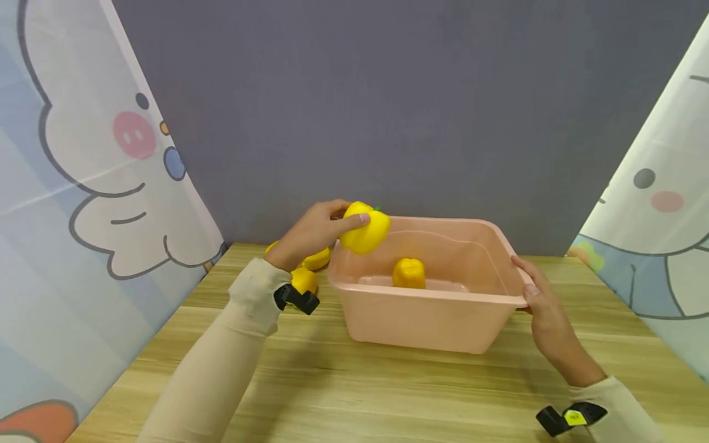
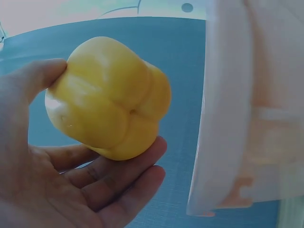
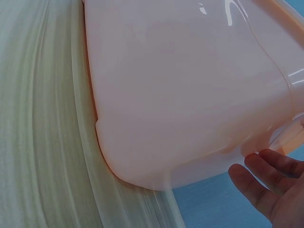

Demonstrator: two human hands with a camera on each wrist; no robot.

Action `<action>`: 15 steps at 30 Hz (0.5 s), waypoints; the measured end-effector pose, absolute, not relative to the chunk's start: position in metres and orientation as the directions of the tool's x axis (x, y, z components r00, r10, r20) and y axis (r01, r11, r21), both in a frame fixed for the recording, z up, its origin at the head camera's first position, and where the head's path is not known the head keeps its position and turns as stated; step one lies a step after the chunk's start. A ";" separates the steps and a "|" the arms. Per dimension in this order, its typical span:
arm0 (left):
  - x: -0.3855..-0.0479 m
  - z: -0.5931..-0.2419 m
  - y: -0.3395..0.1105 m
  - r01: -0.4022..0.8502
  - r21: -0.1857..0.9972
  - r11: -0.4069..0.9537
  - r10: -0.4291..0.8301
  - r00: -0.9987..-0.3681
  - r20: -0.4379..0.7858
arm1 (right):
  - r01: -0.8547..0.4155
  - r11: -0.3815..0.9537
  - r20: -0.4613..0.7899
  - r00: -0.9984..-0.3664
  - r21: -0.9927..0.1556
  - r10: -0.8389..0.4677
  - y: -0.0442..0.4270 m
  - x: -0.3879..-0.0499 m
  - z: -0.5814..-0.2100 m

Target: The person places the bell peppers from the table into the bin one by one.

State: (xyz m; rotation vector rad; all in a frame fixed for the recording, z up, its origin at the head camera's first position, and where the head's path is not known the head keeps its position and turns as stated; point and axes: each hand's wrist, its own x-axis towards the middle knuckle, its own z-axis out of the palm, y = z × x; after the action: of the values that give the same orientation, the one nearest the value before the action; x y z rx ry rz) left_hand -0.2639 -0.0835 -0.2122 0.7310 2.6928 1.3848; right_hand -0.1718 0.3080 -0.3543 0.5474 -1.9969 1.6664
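My left hand (image 1: 317,231) pinches a yellow bell pepper (image 1: 365,229) between thumb and fingers, above the left rim of a pink plastic basin (image 1: 426,320). The left wrist view shows the pepper's (image 2: 104,99) lobed end, with the thumb on one side and the fingers (image 2: 128,190) beneath. Inside the basin lies another yellow pepper (image 1: 409,273). My right hand (image 1: 551,320) grips the basin's right rim, thumb on top and fingers around the edge. In the right wrist view, fingertips (image 3: 256,164) are by the underside of the rim.
Several yellow items, one of them rounded (image 1: 303,280), lie left of the basin, partly hidden by my left hand and wrist. A grey wall (image 1: 410,111) stands behind the wooden table (image 1: 354,394). Cartoon-printed sheets (image 1: 111,184) flank both sides.
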 end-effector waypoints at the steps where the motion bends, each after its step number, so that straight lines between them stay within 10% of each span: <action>1: -0.265 -0.211 -0.083 0.381 0.778 0.499 0.418 -0.892 0.169 | -0.585 0.169 0.593 -0.805 -0.793 -0.003 0.308 -0.172 -0.355; 15: -0.283 -0.192 -0.072 0.381 0.729 0.568 0.486 -0.870 0.076 | -0.594 0.208 0.603 -0.797 -0.777 -0.023 0.307 -0.169 -0.352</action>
State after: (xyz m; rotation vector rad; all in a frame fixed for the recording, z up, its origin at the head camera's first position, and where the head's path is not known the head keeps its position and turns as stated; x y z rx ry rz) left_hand -0.2828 -0.0718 -0.1916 0.7403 2.6619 1.1890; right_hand -0.1694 0.3071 -0.3519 0.5709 -2.0222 1.6250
